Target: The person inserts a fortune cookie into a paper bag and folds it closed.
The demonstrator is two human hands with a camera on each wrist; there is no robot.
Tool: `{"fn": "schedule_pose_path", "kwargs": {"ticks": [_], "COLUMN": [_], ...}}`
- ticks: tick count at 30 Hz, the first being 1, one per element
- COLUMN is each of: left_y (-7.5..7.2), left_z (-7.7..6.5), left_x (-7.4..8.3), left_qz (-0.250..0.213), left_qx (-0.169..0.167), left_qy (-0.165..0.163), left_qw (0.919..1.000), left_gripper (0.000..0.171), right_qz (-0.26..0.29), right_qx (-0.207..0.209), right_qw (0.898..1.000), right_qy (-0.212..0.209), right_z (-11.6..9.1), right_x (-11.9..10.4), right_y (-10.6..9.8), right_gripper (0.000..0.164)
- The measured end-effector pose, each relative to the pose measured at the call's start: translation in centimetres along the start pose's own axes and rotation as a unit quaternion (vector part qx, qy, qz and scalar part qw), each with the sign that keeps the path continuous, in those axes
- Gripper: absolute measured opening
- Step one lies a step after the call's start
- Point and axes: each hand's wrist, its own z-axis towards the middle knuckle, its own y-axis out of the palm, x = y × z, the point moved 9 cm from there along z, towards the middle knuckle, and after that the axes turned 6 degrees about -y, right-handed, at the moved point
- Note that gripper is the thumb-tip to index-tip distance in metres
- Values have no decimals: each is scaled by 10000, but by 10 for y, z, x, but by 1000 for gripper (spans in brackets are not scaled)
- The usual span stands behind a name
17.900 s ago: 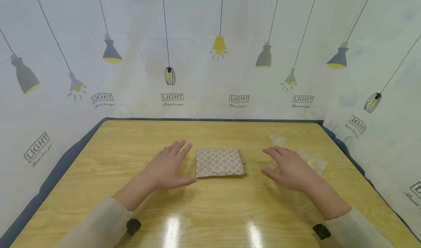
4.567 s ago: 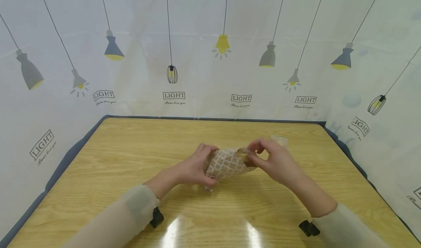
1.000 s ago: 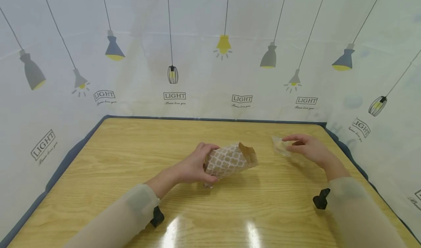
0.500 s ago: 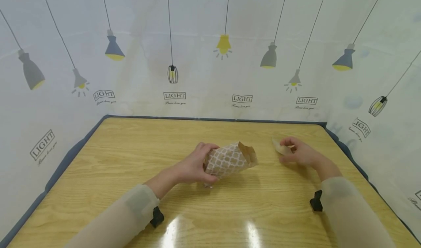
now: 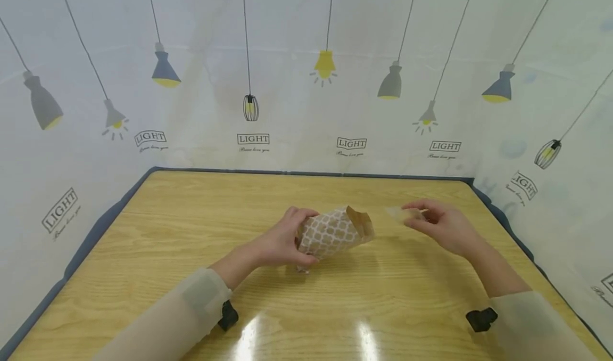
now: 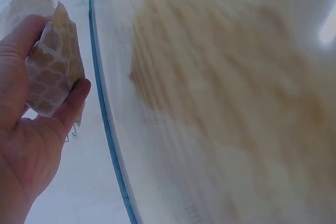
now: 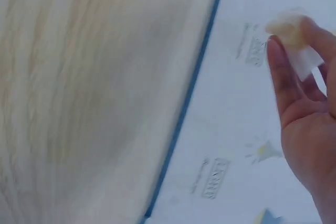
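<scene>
A brown paper bag with a white lattice pattern lies tilted, its mouth gaping to the right. My left hand grips its closed end, thumb on the near side and fingers over the far side. In the left wrist view the bag sits between thumb and fingers. My right hand pinches a small clear plastic packet to the right of the bag's mouth, held above the table. The right wrist view shows pale yellow contents in the packet. The inside of the bag is hidden.
Both hands work over a light wooden table with a dark blue edge. White sheeting printed with hanging lamps stands behind and at both sides. Black wrist devices are worn below the sleeves.
My right hand has picked up the packet from the table and brought it left towards the bag. A second packet seen at first is out of sight. The bag, flat at first, is now opened.
</scene>
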Motion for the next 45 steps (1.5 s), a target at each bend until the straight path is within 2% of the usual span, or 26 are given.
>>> {"fn": "schedule_pose_path", "kwargs": {"ticks": [3, 5, 8, 11, 17, 20, 24, 29, 34, 41, 45], "left_y": [0, 0, 1, 3, 7, 8, 9, 8, 3, 1, 2], "left_z": [0, 1, 1, 1, 2, 2, 3, 3, 4, 4, 4], "left_x": [2, 2, 2, 1, 5, 7, 8, 7, 4, 4, 4], "left_qz": [2, 0, -51, -90, -116, -89, -86, -211, -92, -22, 102], "left_qx": [-8, 1, -1, -27, -59, -62, -69, -48, 128, 206, 237], "left_qy": [-5, 5, -9, -32, -1, 48, 92, 108, 97, -58, -29], "left_qw": [10000, 10000, 10000, 10000, 9999, 9999, 9999, 9997, 9998, 9998, 9997], "left_gripper": [97, 97, 97, 97, 95, 95, 95, 94, 89, 88, 87], "right_qz": [473, 607, 517, 384, -388, -586, -432, -3, 334, 414, 746], "right_qx": [382, 549, 623, 575, 389, 436, 655, 470, 91, -617, -1008], "right_qw": [9971, 9933, 9894, 9885, 9933, 9917, 9899, 9946, 9975, 9966, 9920], "right_qy": [-457, -815, -1209, -1346, -1022, -1056, -1184, -928, -615, -367, -138], "right_z": [-8, -12, -15, -15, -11, -7, -2, 4, 7, 6, 4], "right_x": [-32, -51, -74, -87, -93, -96, -101, -103, -105, -108, -107], "right_y": [-5, -7, -5, 1, 21, 29, 36, 49, 61, 73, 82], "right_gripper": [33, 32, 30, 28, 20, 14, 11, 9, 6, 24, 33]}}
